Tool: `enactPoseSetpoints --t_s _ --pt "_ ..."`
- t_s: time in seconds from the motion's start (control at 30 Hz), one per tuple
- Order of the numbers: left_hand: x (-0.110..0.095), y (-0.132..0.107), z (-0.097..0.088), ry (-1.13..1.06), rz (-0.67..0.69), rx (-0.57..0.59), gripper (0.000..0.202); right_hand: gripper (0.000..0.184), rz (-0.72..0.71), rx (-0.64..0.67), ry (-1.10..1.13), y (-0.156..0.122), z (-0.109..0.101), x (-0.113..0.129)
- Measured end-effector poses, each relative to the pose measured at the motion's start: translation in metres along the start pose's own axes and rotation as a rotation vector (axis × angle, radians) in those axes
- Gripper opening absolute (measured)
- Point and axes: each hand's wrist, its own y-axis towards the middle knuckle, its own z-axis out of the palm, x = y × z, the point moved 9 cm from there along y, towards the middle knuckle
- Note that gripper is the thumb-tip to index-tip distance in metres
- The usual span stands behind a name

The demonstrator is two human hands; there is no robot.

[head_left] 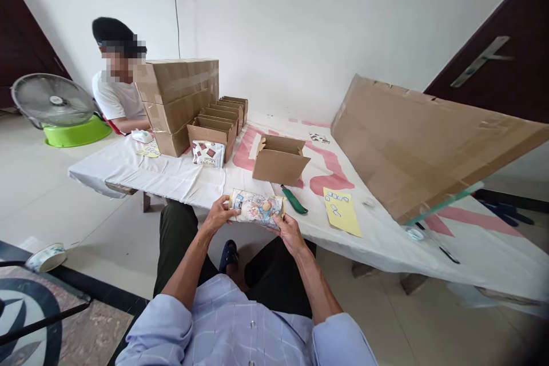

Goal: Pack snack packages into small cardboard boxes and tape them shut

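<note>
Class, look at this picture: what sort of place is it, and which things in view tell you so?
Probably a home room used as a makeshift packing area: a low cloth-covered table, stacked cardboard boxes, and a floor fan on tiles.

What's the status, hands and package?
Left hand and right hand grip printed packet by its ends. Open carton beyond on table. Nothing between.
</note>
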Motion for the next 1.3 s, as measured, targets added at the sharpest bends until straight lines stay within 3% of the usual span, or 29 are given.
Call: enactPoseSetpoints --t_s 0.23,0.37,0.5,0.63,0.77,0.9,1.0,1.1,1.2,1.3 --pt "-0.004 0.014 -0.023 0.045 -0.025 -0.072 0.076 0.048 -0.002 -0.023 -0.103 0.02 0.023 0.0" --pt "-0.03 0.035 -0.027 0.067 0.021 -0.106 0.074 0.042 -0.059 -0.057 -0.138 0.041 0.039 0.023" --pt "-0.085 0.056 -0.027 0.04 0.154 -0.102 0.072 0.041 -0.193 -0.08 -0.17 0.069 0.057 0.08" --pt "-0.158 0.06 -0.022 -0.016 0.337 -0.035 0.074 0.045 -0.41 -0.074 -0.205 0.082 0.073 0.16" --pt "-0.233 0.037 -0.009 -0.064 0.654 0.076 0.069 0.047 -0.735 0.009 -0.252 0.058 0.096 0.235" --pt "-0.266 0.012 0.002 -0.074 0.79 0.117 0.069 0.047 -0.852 0.018 -0.256 0.03 0.105 0.265" --pt "-0.265 0.006 0.005 -0.078 0.791 0.123 0.068 0.046 -0.851 -0.001 -0.262 0.024 0.099 0.261" --pt "-0.241 0.015 0.0 -0.084 0.726 0.09 0.071 0.046 -0.792 0.003 -0.235 0.033 0.089 0.236" --pt "-0.191 0.037 -0.01 -0.068 0.523 0.012 0.075 0.05 -0.648 -0.005 -0.203 0.054 0.074 0.189" --pt "-0.127 0.051 -0.02 -0.027 0.295 -0.07 0.077 0.054 -0.378 -0.028 -0.19 0.074 0.056 0.122"
